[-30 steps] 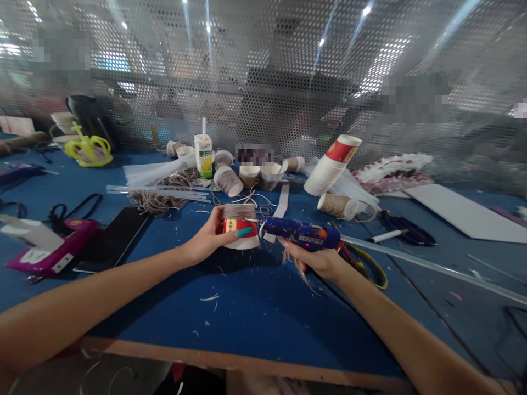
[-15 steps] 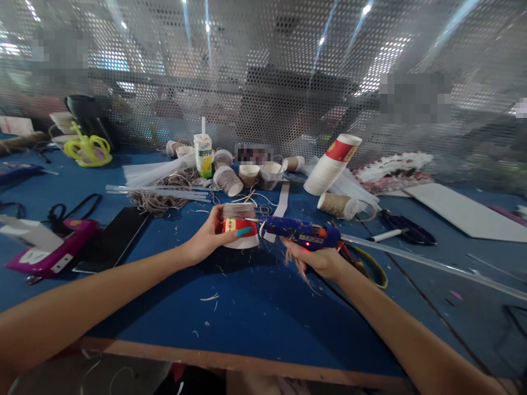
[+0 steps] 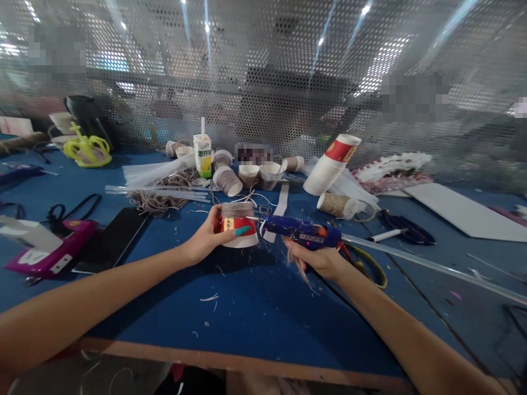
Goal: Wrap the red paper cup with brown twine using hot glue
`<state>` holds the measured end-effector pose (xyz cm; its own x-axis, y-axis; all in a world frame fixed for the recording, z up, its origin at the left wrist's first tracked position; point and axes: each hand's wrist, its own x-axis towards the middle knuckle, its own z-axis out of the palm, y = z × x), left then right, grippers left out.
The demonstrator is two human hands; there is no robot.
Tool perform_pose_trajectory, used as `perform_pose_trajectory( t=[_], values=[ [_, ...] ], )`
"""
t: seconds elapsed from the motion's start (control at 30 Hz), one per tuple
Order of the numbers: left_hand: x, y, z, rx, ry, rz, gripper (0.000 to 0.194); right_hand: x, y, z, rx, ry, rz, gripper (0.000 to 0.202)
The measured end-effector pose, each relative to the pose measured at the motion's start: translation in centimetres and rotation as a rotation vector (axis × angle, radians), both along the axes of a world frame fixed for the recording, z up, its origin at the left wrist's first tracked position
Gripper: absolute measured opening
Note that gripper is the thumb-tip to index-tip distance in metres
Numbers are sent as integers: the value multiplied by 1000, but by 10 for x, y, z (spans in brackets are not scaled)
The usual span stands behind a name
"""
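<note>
In the head view, my left hand [image 3: 206, 236] is closed around an upside-down red and white paper cup [image 3: 247, 240]. Grey-brown cord [image 3: 237, 209] is wound around the cup's upper part. My right hand [image 3: 319, 260] grips a blue glue gun [image 3: 302, 231], its metal nozzle pointing left at the cup's side, by the lower edge of the cord. Whether the nozzle touches the cup I cannot tell. A long clear glue stick [image 3: 411, 260] runs out of the gun's back. Strands of cord [image 3: 300, 269] hang below my right fingers.
Behind the hands are cord-wrapped cups [image 3: 228, 181], a juice carton [image 3: 203, 155] and a cord bundle [image 3: 158, 197]. A leaning stack of paper cups [image 3: 329, 167] stands right of them. Scissors [image 3: 407, 227] lie right, a phone [image 3: 111, 241] and a purple power strip [image 3: 53, 249] left.
Hardly anything differs. The cup and the glue gun's nozzle have shifted very slightly; both hands keep their holds.
</note>
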<state>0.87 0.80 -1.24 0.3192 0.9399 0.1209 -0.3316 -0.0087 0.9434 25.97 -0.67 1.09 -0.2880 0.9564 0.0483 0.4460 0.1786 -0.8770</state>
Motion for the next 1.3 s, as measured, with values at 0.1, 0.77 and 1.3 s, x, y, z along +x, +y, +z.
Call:
perform_pose_trajectory(
  t=[0.1,0.77,1.3],
  values=[
    [-1,0,-1,-1,3,-2,65,-1,-1,3,13,7,12,54],
    [-1,-2,2,90,95,163,66,-14,-5,25,27,-70,-139,26],
    [-6,19,-3,243,-59,585,64,50,43,33,313,-1042,-215,46]
  ],
)
